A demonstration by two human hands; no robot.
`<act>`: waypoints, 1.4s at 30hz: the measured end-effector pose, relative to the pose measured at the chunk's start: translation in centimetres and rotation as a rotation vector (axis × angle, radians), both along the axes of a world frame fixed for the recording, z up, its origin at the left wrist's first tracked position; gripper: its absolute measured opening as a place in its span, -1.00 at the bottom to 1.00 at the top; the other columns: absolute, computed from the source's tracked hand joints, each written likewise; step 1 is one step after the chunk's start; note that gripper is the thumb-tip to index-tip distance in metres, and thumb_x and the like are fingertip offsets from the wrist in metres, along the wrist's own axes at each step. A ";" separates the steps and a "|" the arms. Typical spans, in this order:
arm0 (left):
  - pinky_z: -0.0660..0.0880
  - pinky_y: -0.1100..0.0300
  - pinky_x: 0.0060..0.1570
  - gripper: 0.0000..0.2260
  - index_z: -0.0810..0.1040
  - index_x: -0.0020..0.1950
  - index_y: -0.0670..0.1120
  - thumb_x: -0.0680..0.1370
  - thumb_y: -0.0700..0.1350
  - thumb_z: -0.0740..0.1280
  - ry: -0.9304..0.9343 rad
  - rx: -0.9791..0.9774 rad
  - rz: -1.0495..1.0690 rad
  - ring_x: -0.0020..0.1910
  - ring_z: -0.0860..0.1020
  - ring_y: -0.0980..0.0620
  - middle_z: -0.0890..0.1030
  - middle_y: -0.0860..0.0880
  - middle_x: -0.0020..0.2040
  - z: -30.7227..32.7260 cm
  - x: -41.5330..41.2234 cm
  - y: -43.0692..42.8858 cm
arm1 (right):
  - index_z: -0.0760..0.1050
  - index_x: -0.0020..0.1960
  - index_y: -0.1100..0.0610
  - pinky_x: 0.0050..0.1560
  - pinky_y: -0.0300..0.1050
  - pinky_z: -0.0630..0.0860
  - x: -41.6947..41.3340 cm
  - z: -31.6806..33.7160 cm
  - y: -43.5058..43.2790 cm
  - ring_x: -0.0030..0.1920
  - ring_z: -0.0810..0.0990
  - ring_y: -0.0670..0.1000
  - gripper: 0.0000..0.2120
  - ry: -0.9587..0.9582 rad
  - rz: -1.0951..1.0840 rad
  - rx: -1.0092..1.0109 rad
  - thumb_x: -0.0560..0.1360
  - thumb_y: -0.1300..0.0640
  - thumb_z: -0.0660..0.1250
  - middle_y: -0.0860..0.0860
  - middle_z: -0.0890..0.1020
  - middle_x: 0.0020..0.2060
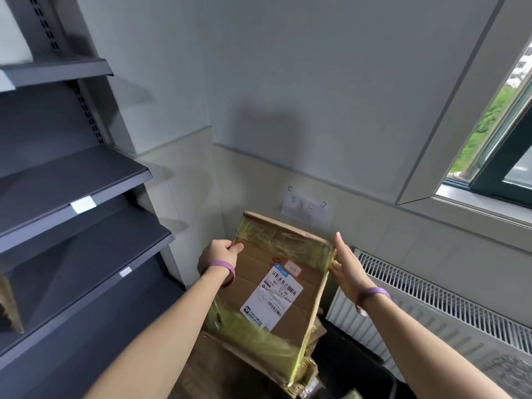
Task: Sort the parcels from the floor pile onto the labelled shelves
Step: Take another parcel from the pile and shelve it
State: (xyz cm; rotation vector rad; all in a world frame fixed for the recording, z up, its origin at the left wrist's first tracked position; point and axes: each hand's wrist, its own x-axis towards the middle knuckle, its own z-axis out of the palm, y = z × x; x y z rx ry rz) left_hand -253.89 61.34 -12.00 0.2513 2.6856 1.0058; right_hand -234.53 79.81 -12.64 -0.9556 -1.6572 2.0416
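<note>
The grey shelving (pixel 72 174) fills the left of the frame, its tiers well to the left of the taped cardboard parcel (pixel 259 283) held up at lower centre. The parcel's long axis runs from the bottom edge up toward the wall (pixel 288 82). The left hand (pixel 218 251), nearer the shelves, grips its left edge. The right hand (pixel 345 266) presses flat, fingers straight, against its right edge.
</note>
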 end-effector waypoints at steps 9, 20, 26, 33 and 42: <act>0.32 0.23 -0.31 -0.54 0.38 -0.45 -0.13 0.49 0.16 0.34 0.006 0.039 0.113 -0.28 0.54 -0.13 0.55 -0.09 -0.36 0.9 -2.5 -1.8 | 0.02 0.51 -0.22 0.11 0.09 0.52 -2.7 2.2 -2.4 0.26 0.49 -0.05 -0.26 -0.182 0.168 0.268 0.44 -0.36 0.23 -0.13 0.46 0.33; 0.46 0.14 -0.07 -0.97 0.55 -0.07 0.02 0.51 -0.08 0.34 -0.002 0.380 -0.058 -0.05 0.57 -0.08 0.60 0.04 -0.16 1.3 -4.2 -5.5 | 0.31 0.33 -0.16 0.06 -0.16 0.58 -7.1 2.2 -5.3 0.10 0.61 -0.08 -0.47 -0.015 0.093 0.422 0.47 0.17 0.43 -0.02 0.60 0.16; 0.24 0.07 0.39 -0.29 0.09 0.55 0.04 0.51 -0.17 0.38 -0.087 0.466 -0.128 0.45 0.27 -0.01 0.24 0.02 0.50 2.3 -4.9 -8.8 | 0.27 0.41 -0.10 0.18 -0.06 0.56 -8.5 2.3 -7.2 0.17 0.59 -0.09 -0.44 0.066 0.163 0.432 0.50 0.09 0.41 -0.03 0.58 0.21; 0.22 0.20 0.24 -0.20 -0.06 0.55 0.12 0.51 -0.26 0.36 0.075 0.441 -0.034 0.47 0.19 -0.01 0.16 -0.01 0.51 3.8 -3.0 -12.4 | 0.34 0.41 -0.19 0.00 -0.28 0.58 -10.8 3.6 -9.2 0.07 0.64 -0.17 -0.53 0.152 0.322 0.417 0.59 0.18 0.27 -0.19 0.66 0.07; 0.49 0.20 0.09 -0.47 0.37 0.34 0.04 0.44 -0.28 0.41 0.181 0.511 0.268 0.16 0.55 0.06 0.56 0.11 0.18 5.6 2.6 -19.2 | 0.23 0.35 -0.30 0.25 0.14 0.51 -13.1 4.2 -12.3 0.17 0.61 -0.09 -0.38 0.218 0.625 0.436 0.43 0.14 0.36 -0.13 0.59 0.21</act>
